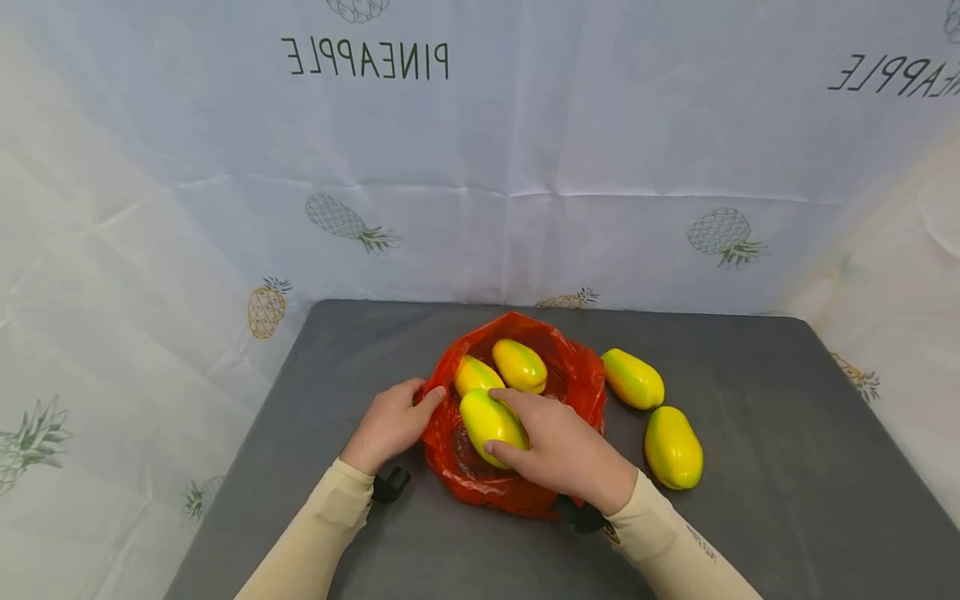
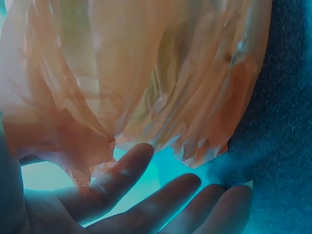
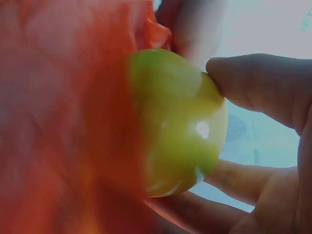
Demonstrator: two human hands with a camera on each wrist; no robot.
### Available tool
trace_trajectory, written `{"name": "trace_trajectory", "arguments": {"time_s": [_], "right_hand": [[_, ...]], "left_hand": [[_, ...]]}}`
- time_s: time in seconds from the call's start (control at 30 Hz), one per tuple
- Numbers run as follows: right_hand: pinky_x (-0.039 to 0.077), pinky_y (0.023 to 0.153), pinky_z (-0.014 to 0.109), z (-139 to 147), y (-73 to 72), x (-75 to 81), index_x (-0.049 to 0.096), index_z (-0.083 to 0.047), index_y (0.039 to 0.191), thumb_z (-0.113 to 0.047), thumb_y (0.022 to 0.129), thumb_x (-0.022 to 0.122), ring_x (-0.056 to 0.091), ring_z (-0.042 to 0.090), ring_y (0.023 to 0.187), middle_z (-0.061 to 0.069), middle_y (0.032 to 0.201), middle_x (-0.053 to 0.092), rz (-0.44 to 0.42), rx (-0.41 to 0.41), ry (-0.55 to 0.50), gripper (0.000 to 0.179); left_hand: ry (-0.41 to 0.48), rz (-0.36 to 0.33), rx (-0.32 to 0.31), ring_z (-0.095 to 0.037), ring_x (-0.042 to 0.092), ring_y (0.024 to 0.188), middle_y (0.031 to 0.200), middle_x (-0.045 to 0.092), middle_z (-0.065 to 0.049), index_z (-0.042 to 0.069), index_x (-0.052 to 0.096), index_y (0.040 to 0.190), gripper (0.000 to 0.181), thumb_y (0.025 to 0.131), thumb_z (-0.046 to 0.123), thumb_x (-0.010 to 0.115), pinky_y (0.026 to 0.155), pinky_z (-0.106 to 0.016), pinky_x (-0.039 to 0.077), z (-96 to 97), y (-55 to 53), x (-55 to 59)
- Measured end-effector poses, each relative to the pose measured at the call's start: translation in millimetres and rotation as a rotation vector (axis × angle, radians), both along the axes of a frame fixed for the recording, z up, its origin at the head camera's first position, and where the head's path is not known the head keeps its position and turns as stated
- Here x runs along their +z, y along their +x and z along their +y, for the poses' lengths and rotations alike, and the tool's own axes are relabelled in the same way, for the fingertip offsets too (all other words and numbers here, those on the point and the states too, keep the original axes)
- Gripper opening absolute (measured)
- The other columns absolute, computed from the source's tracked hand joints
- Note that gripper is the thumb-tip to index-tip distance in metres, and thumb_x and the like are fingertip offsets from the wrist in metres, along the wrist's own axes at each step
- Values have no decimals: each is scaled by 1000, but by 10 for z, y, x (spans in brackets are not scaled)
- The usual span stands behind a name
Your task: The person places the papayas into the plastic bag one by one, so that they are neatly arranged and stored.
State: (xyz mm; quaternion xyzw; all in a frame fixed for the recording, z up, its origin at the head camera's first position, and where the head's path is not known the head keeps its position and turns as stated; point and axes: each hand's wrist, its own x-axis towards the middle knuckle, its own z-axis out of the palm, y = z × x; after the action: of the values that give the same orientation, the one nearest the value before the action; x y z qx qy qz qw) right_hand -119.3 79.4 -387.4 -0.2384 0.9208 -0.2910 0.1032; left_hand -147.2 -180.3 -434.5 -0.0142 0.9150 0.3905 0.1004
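Note:
My right hand [image 1: 562, 442] grips a yellow-green papaya [image 1: 489, 423] over the mouth of a red plastic bag [image 1: 495, 493]. Thumb and fingers lie on opposite sides of the fruit, and in the right wrist view the bag's wall covers part of this papaya [image 3: 180, 122]. Two more papayas [image 1: 520, 367] are inside the bag, one partly behind the held one. At the bag's left side, my left hand [image 1: 392, 423] holds its rim between thumb and fingers. The left wrist view has the thin bag [image 2: 141, 73] hanging in folds beside the fingers [image 2: 170, 195].
To the right of the bag, two papayas [image 1: 673, 448] lie close together on the dark grey table [image 1: 772, 417]; the farther one is right beside the bag. A pale cloth with pineapple prints [image 1: 600, 150] hangs behind the table and along its sides.

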Motion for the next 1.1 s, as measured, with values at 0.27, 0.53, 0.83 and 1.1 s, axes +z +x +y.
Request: {"name": "trace_trajectory", "arguments": {"time_s": [0.27, 0.53, 0.83, 1.1], "right_hand": [[57, 105, 47, -52, 48, -182, 58, -16, 155, -46, 98, 78, 68, 19, 122, 2, 146, 68, -23, -7, -42, 67], [55, 110, 49, -123, 74, -335, 56, -15, 157, -46, 100, 75, 67, 20, 128, 1, 150, 66, -61, -7, -54, 67], [56, 111, 47, -230, 94, -477, 55, -13, 156, -45, 101, 74, 67, 19, 127, 3, 149, 66, -45, 14, -47, 67], [56, 111, 48, -279, 64, -550, 55, -13, 156, -47, 101, 73, 68, 19, 126, 4, 149, 66, -35, 18, -32, 68]], "left_hand": [[29, 10, 10, -21, 59, 69, 83, 65, -5, 11, 72, 115, 33, 109, 42, 63, 65, -32, 49, 70, 6, -4], [40, 5, 24, -20, 60, 72, 85, 66, -4, 11, 72, 118, 33, 108, 42, 63, 67, -32, 50, 97, 23, -31], [31, 27, 27, -20, 60, 73, 87, 67, -5, 8, 72, 120, 36, 109, 41, 62, 68, -32, 51, 38, 82, -61], [12, 16, 29, -21, 59, 71, 83, 65, -6, 7, 72, 118, 37, 108, 42, 63, 67, -32, 49, 13, 95, -62]]}}
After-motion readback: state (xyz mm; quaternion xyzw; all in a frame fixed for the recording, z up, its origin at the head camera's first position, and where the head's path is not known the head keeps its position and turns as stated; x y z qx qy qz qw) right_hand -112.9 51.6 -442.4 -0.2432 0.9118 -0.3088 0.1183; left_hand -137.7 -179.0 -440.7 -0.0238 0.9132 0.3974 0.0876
